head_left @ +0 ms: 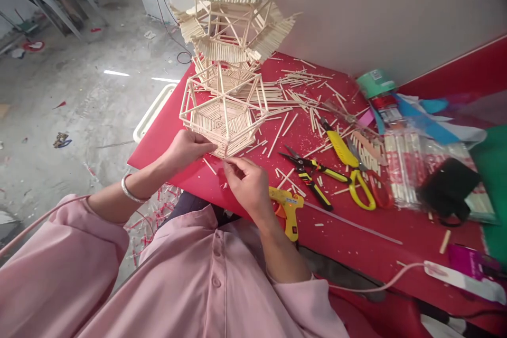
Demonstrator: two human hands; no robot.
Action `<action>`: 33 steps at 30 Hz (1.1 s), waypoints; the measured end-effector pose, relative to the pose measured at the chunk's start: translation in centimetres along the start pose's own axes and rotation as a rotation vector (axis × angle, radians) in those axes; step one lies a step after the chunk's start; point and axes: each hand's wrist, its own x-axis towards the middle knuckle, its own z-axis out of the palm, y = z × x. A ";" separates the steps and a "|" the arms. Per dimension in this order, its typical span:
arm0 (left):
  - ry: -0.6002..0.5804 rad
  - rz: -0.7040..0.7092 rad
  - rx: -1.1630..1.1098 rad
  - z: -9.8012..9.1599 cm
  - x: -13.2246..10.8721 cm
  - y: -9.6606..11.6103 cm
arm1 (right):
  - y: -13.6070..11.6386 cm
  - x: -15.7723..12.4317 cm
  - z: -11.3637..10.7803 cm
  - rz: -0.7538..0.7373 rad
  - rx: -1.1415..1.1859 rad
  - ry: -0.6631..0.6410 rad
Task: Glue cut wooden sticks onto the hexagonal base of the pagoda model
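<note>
A hexagonal frame of thin wooden sticks (222,96), with a floor of sticks laid in rings, rests near the edge of the red table. My left hand (186,150) is closed, its thumb and forefinger at the front left rim of that frame. Just below the frame's front corner, my right hand (249,187) has its fingertips pinched together; anything between them is too small to tell. A taller tiered stick tower (233,21) stands behind the frame. Close to my right wrist lies a yellow glue gun (291,211) with a clear glue stick trailing from it.
Loose sticks (303,79) lie scattered over the red table (336,243). To the right are black-and-yellow cutters (312,179), a yellow utility knife (338,142), yellow-handled scissors (361,190), bagged sticks (407,169) and a black case (449,187). A white wall borders the table's back.
</note>
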 end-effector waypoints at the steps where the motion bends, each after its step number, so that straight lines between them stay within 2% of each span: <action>1: 0.010 0.004 0.024 0.0 0.0 0.1 | 0.1 0.1 0.2 0.006 0.013 -0.005; 9: 0.052 0.113 0.171 0.2 0.6 -0.5 | 0.6 0.3 1.2 0.030 0.041 -0.004; 13: 0.032 0.174 0.225 0.2 0.7 -0.6 | 0.6 0.7 1.6 0.043 0.030 0.012; 26: -0.015 0.089 0.330 0.2 0.3 0.3 | 1.0 0.8 2.5 -0.023 -0.130 0.048; 33: 0.004 0.068 0.374 0.3 0.1 0.8 | 1.3 0.8 2.9 -0.073 -0.160 0.064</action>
